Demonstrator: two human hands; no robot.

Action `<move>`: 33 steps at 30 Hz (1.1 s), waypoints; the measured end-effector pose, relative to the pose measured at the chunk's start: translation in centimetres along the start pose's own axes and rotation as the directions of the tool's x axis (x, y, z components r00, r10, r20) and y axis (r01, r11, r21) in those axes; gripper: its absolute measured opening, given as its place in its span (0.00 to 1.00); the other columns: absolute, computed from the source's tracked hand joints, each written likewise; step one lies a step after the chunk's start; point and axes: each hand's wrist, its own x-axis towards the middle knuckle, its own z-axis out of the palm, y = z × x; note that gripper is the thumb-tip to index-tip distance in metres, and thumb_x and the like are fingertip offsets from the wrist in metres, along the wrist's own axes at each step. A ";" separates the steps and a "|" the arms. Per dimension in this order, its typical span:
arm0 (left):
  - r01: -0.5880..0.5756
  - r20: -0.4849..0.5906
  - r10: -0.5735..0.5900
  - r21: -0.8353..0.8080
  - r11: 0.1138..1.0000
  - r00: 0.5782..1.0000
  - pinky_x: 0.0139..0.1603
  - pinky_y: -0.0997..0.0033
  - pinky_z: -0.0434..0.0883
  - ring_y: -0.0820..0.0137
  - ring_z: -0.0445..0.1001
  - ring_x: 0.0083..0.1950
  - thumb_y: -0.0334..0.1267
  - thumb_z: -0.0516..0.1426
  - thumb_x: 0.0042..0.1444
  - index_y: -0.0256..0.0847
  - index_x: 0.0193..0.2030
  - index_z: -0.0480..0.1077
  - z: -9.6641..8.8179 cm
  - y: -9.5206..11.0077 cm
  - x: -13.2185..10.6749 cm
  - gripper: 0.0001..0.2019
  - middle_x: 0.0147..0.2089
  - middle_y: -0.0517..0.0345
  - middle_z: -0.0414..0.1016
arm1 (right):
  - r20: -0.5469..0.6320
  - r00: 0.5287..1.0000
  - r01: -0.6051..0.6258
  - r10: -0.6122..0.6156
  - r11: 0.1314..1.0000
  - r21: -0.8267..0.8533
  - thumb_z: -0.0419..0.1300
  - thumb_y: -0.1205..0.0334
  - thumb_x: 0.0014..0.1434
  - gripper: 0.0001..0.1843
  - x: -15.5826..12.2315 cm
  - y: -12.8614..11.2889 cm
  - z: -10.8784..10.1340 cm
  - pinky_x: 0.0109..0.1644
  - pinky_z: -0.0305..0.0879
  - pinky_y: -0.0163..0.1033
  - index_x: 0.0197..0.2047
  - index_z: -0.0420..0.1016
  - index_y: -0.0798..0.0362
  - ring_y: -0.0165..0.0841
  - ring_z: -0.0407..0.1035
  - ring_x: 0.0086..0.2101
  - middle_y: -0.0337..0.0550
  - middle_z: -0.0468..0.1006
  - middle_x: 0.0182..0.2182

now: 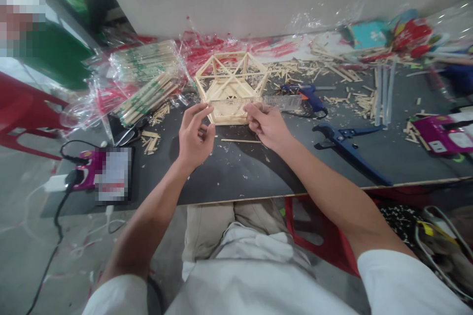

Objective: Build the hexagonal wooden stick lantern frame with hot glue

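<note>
A wooden stick frame [231, 83] shaped like a truss stands on the dark board [258, 167]. A clear plastic ruler [273, 103] lies across its near edge. My right hand [268, 125] pinches the ruler near its middle. My left hand [195, 133] is curled at the ruler's left end, fingertips pinched near the frame's corner. What the left fingers hold is hidden. A single thin stick [240, 141] lies on the board between my hands.
Bundles of wrapped chopsticks [148, 93] lie at left. A blue glue gun [308, 96] and blue cutters [347, 145] sit at right, with several stick offcuts [354, 93] scattered behind. A phone on a cable [107, 172] is near the board's left edge. Red stools stand beside it.
</note>
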 end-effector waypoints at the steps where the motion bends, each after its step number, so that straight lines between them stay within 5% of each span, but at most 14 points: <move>1: -0.002 0.001 0.002 0.000 1.000 1.000 0.28 0.73 0.73 0.80 0.71 0.28 0.46 0.54 0.74 0.49 0.63 0.70 0.0 0.0 0.0 0.15 0.65 0.46 0.71 | -0.001 1.000 0.000 0.000 1.000 0.000 0.83 0.39 0.34 0.33 0.0 0.0 0.0 0.18 0.44 0.27 0.25 0.72 0.54 0.17 0.53 0.18 0.28 0.65 0.18; 17: -0.007 0.005 0.007 -0.016 1.000 1.000 0.28 0.74 0.72 0.80 0.70 0.28 0.49 0.51 0.76 0.47 0.62 0.70 0.0 0.1 0.0 0.16 0.64 0.45 0.71 | -0.010 1.000 0.003 -0.004 0.997 -0.078 0.82 0.41 0.41 0.30 0.1 0.2 -0.5 0.18 0.46 0.29 0.24 0.71 0.53 0.18 0.53 0.19 0.30 0.66 0.19; 24: -0.033 -0.005 0.033 -0.021 0.999 0.999 0.27 0.73 0.70 0.80 0.69 0.27 0.48 0.51 0.76 0.49 0.63 0.69 0.1 0.0 0.0 0.15 0.64 0.46 0.71 | -0.012 1.000 0.015 -0.016 0.998 -0.066 0.82 0.37 0.33 0.34 0.0 0.0 -0.3 0.19 0.44 0.28 0.23 0.71 0.53 0.19 0.53 0.19 0.31 0.66 0.18; 33: -0.016 0.008 0.016 -0.017 1.000 1.000 0.27 0.73 0.71 0.81 0.68 0.27 0.50 0.50 0.76 0.50 0.63 0.68 0.1 -0.1 -0.1 0.16 0.65 0.46 0.71 | -0.033 0.999 0.017 -0.020 0.995 -0.095 0.82 0.42 0.42 0.29 0.1 0.3 -0.5 0.19 0.44 0.29 0.24 0.71 0.53 0.19 0.53 0.19 0.31 0.67 0.20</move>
